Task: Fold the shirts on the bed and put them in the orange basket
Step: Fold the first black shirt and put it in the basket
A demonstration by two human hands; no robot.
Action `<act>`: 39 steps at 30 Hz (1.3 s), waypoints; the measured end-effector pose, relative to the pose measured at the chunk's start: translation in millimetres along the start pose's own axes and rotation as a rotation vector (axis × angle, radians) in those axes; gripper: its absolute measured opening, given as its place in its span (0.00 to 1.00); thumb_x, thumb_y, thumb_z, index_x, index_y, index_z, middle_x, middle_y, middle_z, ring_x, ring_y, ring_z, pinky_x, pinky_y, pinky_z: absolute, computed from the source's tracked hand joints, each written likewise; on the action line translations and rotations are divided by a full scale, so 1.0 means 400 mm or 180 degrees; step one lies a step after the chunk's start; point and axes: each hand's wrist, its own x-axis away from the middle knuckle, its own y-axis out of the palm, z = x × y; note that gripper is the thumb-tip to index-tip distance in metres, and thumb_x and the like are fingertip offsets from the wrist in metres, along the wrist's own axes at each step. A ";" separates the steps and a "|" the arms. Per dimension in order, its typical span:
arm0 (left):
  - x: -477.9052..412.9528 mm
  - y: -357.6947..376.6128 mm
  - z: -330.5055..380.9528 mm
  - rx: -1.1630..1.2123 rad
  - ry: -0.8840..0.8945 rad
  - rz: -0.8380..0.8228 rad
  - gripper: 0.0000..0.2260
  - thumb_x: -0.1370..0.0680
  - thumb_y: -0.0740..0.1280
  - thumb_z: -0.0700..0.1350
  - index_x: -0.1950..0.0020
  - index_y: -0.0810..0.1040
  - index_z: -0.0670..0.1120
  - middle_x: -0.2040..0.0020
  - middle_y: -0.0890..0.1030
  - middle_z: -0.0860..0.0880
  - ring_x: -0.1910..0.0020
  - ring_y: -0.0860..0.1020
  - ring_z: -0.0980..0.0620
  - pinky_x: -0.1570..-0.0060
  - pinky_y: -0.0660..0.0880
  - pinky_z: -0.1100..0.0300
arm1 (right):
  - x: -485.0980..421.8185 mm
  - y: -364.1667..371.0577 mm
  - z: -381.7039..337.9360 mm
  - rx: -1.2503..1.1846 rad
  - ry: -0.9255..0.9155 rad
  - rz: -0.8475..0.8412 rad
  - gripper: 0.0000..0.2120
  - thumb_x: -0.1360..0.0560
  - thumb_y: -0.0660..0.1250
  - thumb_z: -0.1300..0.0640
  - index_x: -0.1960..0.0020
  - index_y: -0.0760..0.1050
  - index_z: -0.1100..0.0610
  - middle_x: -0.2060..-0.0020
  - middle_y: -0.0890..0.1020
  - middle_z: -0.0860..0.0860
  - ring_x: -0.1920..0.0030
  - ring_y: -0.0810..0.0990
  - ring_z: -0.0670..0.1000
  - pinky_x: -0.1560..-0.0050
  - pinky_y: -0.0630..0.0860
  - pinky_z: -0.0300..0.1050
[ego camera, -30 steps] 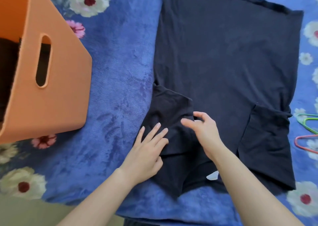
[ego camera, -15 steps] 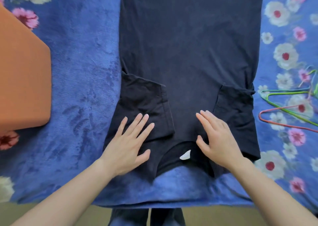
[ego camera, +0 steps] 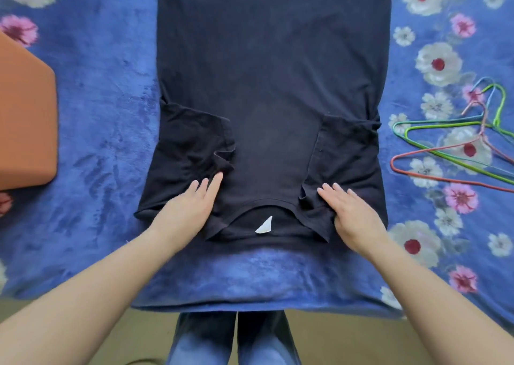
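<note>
Dark navy T-shirt (ego camera: 272, 72) flat on blue floral bed blanket (ego camera: 105, 114), sleeves folded in. Left hand (ego camera: 186, 209) and right hand (ego camera: 353, 214) press its shoulders, each grip flat, fingers straight, clasping nothing. Orange box-shaped basket (ego camera: 25, 119) sits left, apart.

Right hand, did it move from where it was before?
Yes. Judged against the black shirt, the right hand went rightward, from the left folded sleeve past the white tag onto the right folded sleeve.
</note>
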 end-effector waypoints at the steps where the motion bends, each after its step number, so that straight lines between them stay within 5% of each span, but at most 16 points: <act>1: -0.020 -0.042 -0.009 0.0112 -0.0240 -0.0008 0.37 0.33 0.69 0.33 0.25 0.59 0.39 0.54 0.81 0.40 0.60 0.81 0.42 0.70 0.73 0.58 | -0.014 -0.026 -0.006 -0.0568 0.0347 -0.0151 0.30 0.28 0.47 0.63 0.29 0.68 0.52 0.31 0.72 0.54 0.30 0.69 0.56 0.32 0.62 0.45; 3: -0.054 -0.114 -0.035 0.0539 -0.0526 -0.0553 0.31 0.26 0.62 0.35 0.24 0.58 0.46 0.49 0.79 0.42 0.52 0.78 0.41 0.60 0.69 0.55 | -0.039 -0.090 -0.005 -0.1072 0.0638 -0.0308 0.25 0.26 0.54 0.66 0.35 0.75 0.50 0.39 0.80 0.54 0.39 0.76 0.57 0.47 0.69 0.44; 5: -0.080 -0.176 -0.052 0.0728 -0.0383 -0.1269 0.20 0.25 0.58 0.35 0.35 0.69 0.48 0.46 0.78 0.42 0.48 0.76 0.41 0.54 0.70 0.54 | -0.050 -0.162 0.010 -0.1188 0.0592 -0.0528 0.20 0.26 0.55 0.66 0.48 0.80 0.48 0.51 0.83 0.53 0.47 0.78 0.57 0.54 0.68 0.45; 9: -0.079 -0.257 -0.029 0.0548 0.0194 -0.2054 0.17 0.27 0.57 0.35 0.45 0.79 0.49 0.46 0.81 0.46 0.50 0.77 0.45 0.57 0.70 0.59 | -0.030 -0.243 0.032 -0.1163 0.0519 -0.1268 0.12 0.29 0.59 0.66 0.68 0.68 0.55 0.71 0.73 0.49 0.64 0.71 0.50 0.62 0.65 0.46; 14: 0.004 -0.242 0.064 0.0783 0.0643 -0.3704 0.20 0.26 0.56 0.33 0.39 0.78 0.44 0.47 0.80 0.44 0.53 0.75 0.47 0.59 0.68 0.62 | 0.087 -0.212 0.006 -0.0907 0.0712 -0.2792 0.03 0.33 0.64 0.62 0.63 0.73 0.56 0.67 0.76 0.51 0.65 0.74 0.50 0.69 0.67 0.39; 17: 0.026 -0.231 0.075 0.0905 0.0489 -0.4033 0.21 0.29 0.56 0.30 0.40 0.77 0.43 0.53 0.77 0.47 0.57 0.72 0.50 0.71 0.69 0.67 | 0.113 -0.194 0.017 -0.1015 0.0949 -0.3071 0.08 0.38 0.65 0.60 0.59 0.78 0.57 0.59 0.81 0.54 0.57 0.79 0.54 0.62 0.73 0.42; 22: -0.060 -0.280 -0.067 0.1723 -0.0203 -0.3166 0.21 0.34 0.53 0.29 0.54 0.81 0.44 0.58 0.82 0.45 0.62 0.78 0.48 0.66 0.73 0.58 | 0.000 -0.277 0.060 -0.1636 0.1191 -0.2310 0.04 0.39 0.65 0.63 0.66 0.77 0.57 0.65 0.81 0.55 0.61 0.79 0.56 0.60 0.74 0.46; 27: -0.186 -0.365 -0.230 0.1823 -0.0419 -0.2514 0.24 0.41 0.52 0.36 0.58 0.82 0.53 0.59 0.85 0.48 0.54 0.82 0.42 0.55 0.79 0.43 | -0.160 -0.445 0.066 -0.1590 0.1014 -0.1902 0.10 0.35 0.62 0.65 0.69 0.78 0.55 0.69 0.81 0.54 0.66 0.79 0.56 0.62 0.75 0.45; 32: -0.352 -0.483 -0.345 0.1818 -0.0919 -0.1348 0.18 0.33 0.55 0.30 0.62 0.80 0.47 0.64 0.82 0.45 0.63 0.79 0.43 0.64 0.74 0.53 | -0.344 -0.595 0.080 -0.1434 0.1067 -0.1121 0.08 0.37 0.63 0.64 0.60 0.78 0.60 0.58 0.81 0.62 0.61 0.80 0.60 0.59 0.75 0.49; 36: -0.443 -0.457 -0.400 0.1575 -0.1629 0.0666 0.11 0.28 0.62 0.35 0.49 0.75 0.47 0.48 0.80 0.45 0.50 0.75 0.42 0.53 0.71 0.53 | -0.465 -0.605 0.098 -0.0937 0.0915 0.0473 0.14 0.28 0.65 0.57 0.44 0.79 0.51 0.45 0.81 0.55 0.42 0.77 0.57 0.40 0.72 0.49; 39: -0.430 -0.341 -0.369 0.1863 -0.2028 0.1056 0.21 0.27 0.65 0.40 0.34 0.68 0.44 0.36 0.74 0.41 0.38 0.71 0.38 0.41 0.69 0.46 | -0.479 -0.517 0.103 -0.0708 0.1035 0.1198 0.18 0.26 0.63 0.56 0.37 0.75 0.56 0.41 0.79 0.57 0.38 0.74 0.60 0.38 0.69 0.53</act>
